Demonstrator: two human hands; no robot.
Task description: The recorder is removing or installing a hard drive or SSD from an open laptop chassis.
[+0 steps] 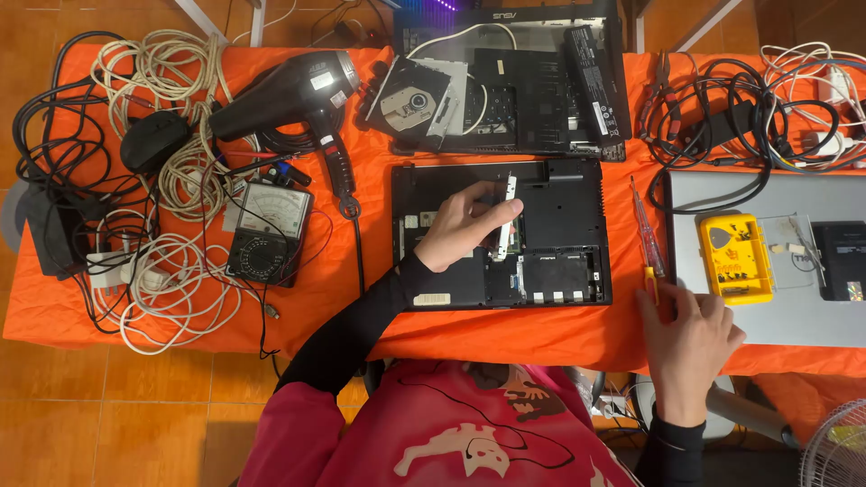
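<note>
1. The left hand [465, 225] reaches over an opened laptop base [501, 233] lying bottom-up on the orange surface [343, 298]. Its fingers [502, 214] are curled closed around a narrow white strip [507, 216], which stands over the middle of the base.
2. The strip's long axis runs away from the person, nearly straight up the view, with its far end near the hinge edge and its near end over the small circuit board.
3. I judge the strip light, stiff and thin, likely to snap or bend if twisted; a hold on its long edges near the middle seems safest. The board beneath looks fragile.
4. The right hand [686, 334] rests at the near edge of the surface, fingers loosely bent over the yellow end of a screwdriver [648, 242]; whether they truly grip it I cannot tell.
5. The screwdriver points away from the person, lying between the base and a silver laptop [776, 316] carrying a yellow case [735, 257].
6. A hair dryer [289, 90], a meter [269, 230] and tangled cables [171, 180] lie well to the left.
</note>
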